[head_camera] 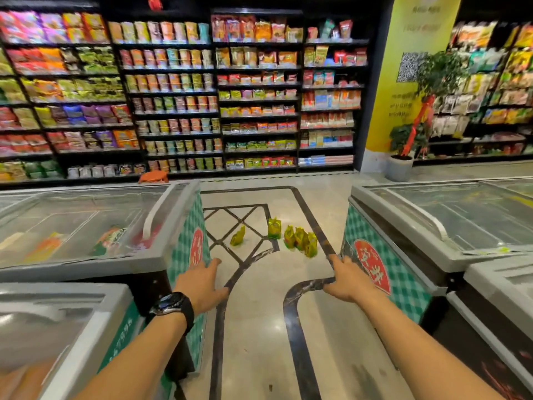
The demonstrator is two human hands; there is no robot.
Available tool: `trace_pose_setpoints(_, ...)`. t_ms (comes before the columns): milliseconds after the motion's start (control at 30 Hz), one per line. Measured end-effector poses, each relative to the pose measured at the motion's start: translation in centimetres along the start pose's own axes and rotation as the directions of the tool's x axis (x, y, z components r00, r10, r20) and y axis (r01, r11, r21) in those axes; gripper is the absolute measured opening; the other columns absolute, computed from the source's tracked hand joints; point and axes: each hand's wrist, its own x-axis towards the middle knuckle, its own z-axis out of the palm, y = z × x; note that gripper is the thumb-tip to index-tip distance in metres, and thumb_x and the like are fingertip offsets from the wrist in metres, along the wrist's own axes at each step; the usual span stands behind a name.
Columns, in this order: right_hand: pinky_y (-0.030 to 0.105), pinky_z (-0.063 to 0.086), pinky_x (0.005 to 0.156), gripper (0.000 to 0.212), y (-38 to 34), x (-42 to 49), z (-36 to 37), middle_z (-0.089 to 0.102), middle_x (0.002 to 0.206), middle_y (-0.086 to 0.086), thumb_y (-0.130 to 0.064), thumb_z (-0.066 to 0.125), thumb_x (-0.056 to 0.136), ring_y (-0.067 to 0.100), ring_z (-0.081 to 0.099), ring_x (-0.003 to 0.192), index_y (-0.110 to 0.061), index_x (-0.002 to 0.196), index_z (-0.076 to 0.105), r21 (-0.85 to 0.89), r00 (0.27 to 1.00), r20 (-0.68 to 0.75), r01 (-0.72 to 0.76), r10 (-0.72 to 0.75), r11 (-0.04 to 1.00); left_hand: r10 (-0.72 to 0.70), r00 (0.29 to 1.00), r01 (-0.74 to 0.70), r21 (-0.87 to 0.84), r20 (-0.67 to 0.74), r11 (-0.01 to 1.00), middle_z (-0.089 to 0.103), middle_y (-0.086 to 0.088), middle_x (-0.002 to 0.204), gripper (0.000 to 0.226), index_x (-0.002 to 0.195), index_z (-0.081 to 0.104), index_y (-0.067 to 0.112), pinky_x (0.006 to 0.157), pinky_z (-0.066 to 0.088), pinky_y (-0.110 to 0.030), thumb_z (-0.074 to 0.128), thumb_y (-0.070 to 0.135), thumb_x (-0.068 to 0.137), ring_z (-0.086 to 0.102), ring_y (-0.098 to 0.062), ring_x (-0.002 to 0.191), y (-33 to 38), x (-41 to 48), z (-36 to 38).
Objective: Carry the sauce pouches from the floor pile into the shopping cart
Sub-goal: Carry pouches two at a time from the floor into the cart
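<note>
Now the yellow sauce pouches (300,239) sit on the floor (259,327) ahead, between two freezers (86,255). The left hand (202,282) and right hand (350,280) reach out, spread open, holding nothing. Grabbing too many might drop some

The sauce pouches (300,237) toward the floor's far end are too small for their print to be read, and the right-hand ones overlap, so their count is unclear. The shelf packets (173,90) are blurred. Goods under the left freezer lid (72,226) smear behind glare.
</note>
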Motion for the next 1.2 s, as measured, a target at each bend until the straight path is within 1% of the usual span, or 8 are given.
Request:
trace_pose_setpoints(133, 0.046, 0.046, 0.100, 0.083, -0.8, 12.2, -1.2, 0.037, 0.146, 0.016, -0.040, 0.068, 0.081, 0.037, 0.044, 0.129, -0.023, 0.149, 0.023, 0.004, 0.999, 0.013, 0.038, -0.038, 0.999, -0.051, 0.998, 0.052, -0.016, 0.027, 0.999, 0.051, -0.007, 0.140, 0.077, 0.152, 0.024, 0.026, 0.097, 0.052, -0.043, 0.054, 0.059, 0.089, 0.057, -0.028, 0.121, -0.3, 10.5, 0.5)
trace_pose_setpoints(333, 0.045, 0.046, 0.096, 0.082, -2.4, 27.5, -2.0, 0.033, 0.147, 0.016, -0.035, 0.066, 0.082, 0.037, 0.045, 0.129, -0.019, 0.150, 0.023, 0.060, 0.992, 0.098, 0.077, -0.083, 0.995, -0.103, 0.992, 0.106, -0.030, 0.078, 0.994, 0.050, -0.010, 0.140, 0.077, 0.151, 0.023, 0.025, 0.093, 0.054, -0.043, 0.055, 0.059, 0.089, 0.059, -0.029, 0.117, -1.5, 24.9, 1.5)
trace_pose_setpoints(567, 0.042, 0.045, 0.097, 0.080, -3.2, 46.8, -2.0, 0.033, 0.148, 0.014, -0.037, 0.066, 0.084, 0.035, 0.043, 0.130, -0.020, 0.149, 0.024, 0.019, 0.990, 0.140, 0.034, -0.036, 0.999, -0.079, 0.989, 0.087, -0.068, 0.122, 0.994, 0.049, -0.009, 0.139, 0.073, 0.150, 0.026, 0.024, 0.095, 0.051, -0.038, 0.052, 0.058, 0.091, 0.056, -0.027, 0.122, -2.8, 44.5, 5.2)
trace_pose_setpoints(667, 0.042, 0.043, 0.099, 0.083, -4.1, 54.2, -2.2, 0.030, 0.150, 0.014, -0.036, 0.065, 0.085, 0.034, 0.039, 0.134, -0.021, 0.152, 0.018, 0.006, 0.984, 0.180, -0.001, 0.000, 1.000, -0.079, 0.981, 0.098, -0.103, 0.177, 0.990, 0.051, -0.008, 0.136, 0.072, 0.149, 0.027, 0.023, 0.095, 0.050, -0.039, 0.053, 0.056, 0.091, 0.055, -0.027, 0.121, -3.8, 52.4, 6.7)
trace_pose_setpoints(800, 0.041, 0.044, 0.098, 0.081, -4.3, 63.8, -2.8, 0.033, 0.150, 0.012, -0.037, 0.065, 0.085, 0.032, 0.042, 0.132, -0.021, 0.151, 0.021, -0.004, 0.981, 0.192, -0.016, 0.017, 1.000, -0.079, 0.971, 0.110, -0.127, 0.224, 0.986, 0.051, -0.008, 0.136, 0.073, 0.149, 0.028, 0.024, 0.093, 0.052, -0.039, 0.053, 0.058, 0.089, 0.056, -0.027, 0.119, -4.7, 61.9, 7.5)
trace_pose_setpoints(1033, 0.042, 0.039, 0.107, 0.087, -4.2, 82.5, -1.5, 0.032, 0.151, 0.011, -0.039, 0.066, 0.083, 0.032, 0.037, 0.137, -0.020, 0.153, 0.018, 0.025, 0.971, 0.239, -0.020, 0.013, 0.999, -0.113, 0.957, 0.146, -0.108, 0.267, 0.983, 0.049, -0.005, 0.140, 0.073, 0.150, 0.027, 0.026, 0.098, 0.049, -0.037, 0.053, 0.057, 0.090, 0.053, -0.025, 0.125, -6.0, 78.7, 10.3)
trace_pose_setpoints(1133, 0.037, 0.040, 0.103, 0.083, -3.9, 91.8, 0.3, 0.034, 0.151, 0.012, -0.037, 0.067, 0.082, 0.032, 0.039, 0.135, -0.018, 0.150, 0.024, 0.056, 0.966, 0.258, -0.011, -0.004, 0.998, -0.134, 0.950, 0.159, -0.067, 0.281, 0.985, 0.052, -0.003, 0.137, 0.069, 0.149, 0.029, 0.029, 0.095, 0.050, -0.035, 0.052, 0.056, 0.090, 0.054, -0.023, 0.124, -6.5, 86.1, 12.5)
trace_pose_setpoints(1200, 0.038, 0.039, 0.102, 0.083, -3.9, 97.3, 1.6, 0.032, 0.151, 0.013, -0.036, 0.067, 0.083, 0.033, 0.038, 0.136, -0.017, 0.151, 0.023, 0.064, 0.957, 0.289, -0.018, -0.001, 0.998, -0.147, 0.937, 0.164, -0.027, 0.318, 0.986, 0.052, -0.002, 0.136, 0.067, 0.147, 0.029, 0.030, 0.092, 0.051, -0.036, 0.050, 0.058, 0.090, 0.055, -0.023, 0.121, -6.7, 90.7, 14.3)
